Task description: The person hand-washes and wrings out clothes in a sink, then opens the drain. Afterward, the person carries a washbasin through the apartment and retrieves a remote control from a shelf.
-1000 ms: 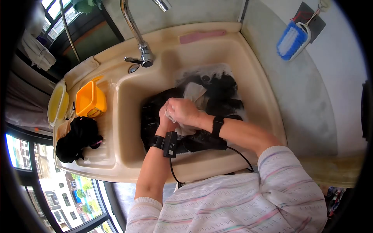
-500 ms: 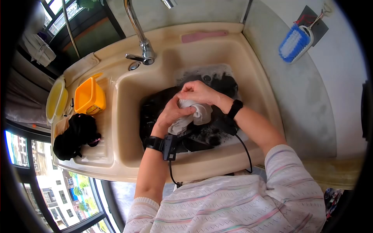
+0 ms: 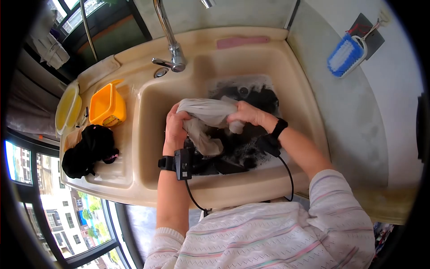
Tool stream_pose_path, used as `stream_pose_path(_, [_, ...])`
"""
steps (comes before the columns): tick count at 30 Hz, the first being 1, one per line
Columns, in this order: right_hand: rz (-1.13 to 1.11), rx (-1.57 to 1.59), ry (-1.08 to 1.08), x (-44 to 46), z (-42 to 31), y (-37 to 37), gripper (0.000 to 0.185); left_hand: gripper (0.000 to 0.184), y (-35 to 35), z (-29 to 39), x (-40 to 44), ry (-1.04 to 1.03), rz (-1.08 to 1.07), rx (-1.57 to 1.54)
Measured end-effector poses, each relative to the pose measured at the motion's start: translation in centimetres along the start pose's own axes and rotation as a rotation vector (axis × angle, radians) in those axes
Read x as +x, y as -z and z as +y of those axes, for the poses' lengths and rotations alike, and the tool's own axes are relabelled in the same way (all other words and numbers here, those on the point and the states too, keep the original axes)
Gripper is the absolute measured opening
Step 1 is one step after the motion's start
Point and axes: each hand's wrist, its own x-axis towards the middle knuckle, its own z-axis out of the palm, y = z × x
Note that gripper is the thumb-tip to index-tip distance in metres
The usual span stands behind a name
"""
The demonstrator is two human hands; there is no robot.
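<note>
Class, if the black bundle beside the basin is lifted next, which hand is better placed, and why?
Probably the left hand: it is nearer the black bundle, with the right hand farther off. Both, though, grip the pale cloth.

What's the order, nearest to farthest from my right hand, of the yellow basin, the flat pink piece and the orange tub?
From your right hand:
1. Flat pink piece, ahead on the back rim of the sink.
2. Orange tub, left, on the ribbed drainboard.
3. Yellow basin, farther left, past the tub.
</note>
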Motion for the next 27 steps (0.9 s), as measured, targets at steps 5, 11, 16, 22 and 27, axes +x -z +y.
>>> stream_pose_path(5, [0.154,0.317,0.183,0.9,-1.3,1.0,0.046,0.061,-1.4,-2.0,-0.2,0.192,-0.102,-0.175])
stream_pose_path(11, [0.405,-0.523,0.760,-0.7,-5.0,-10.2,0.031,0.039,-0.9,-5.4,0.5,0.179,-0.011,-0.172])
stream_pose_path(16, [0.669,-0.555,0.397,3.1,-4.7,-7.5,0.030,0.024,-2.8,-6.8,0.4,0.183,0.172,-0.369])
stream_pose_path(22, [0.602,-0.578,0.450,0.6,-5.1,-8.7,0.030,0.018,0.3,-9.4,1.8,0.028,-0.069,0.012])
stream_pose_path(27, [0.677,-0.606,0.181,2.4,-2.2,-5.1,0.028,0.016,-3.4,-5.0,0.3,0.377,0.121,-0.169])
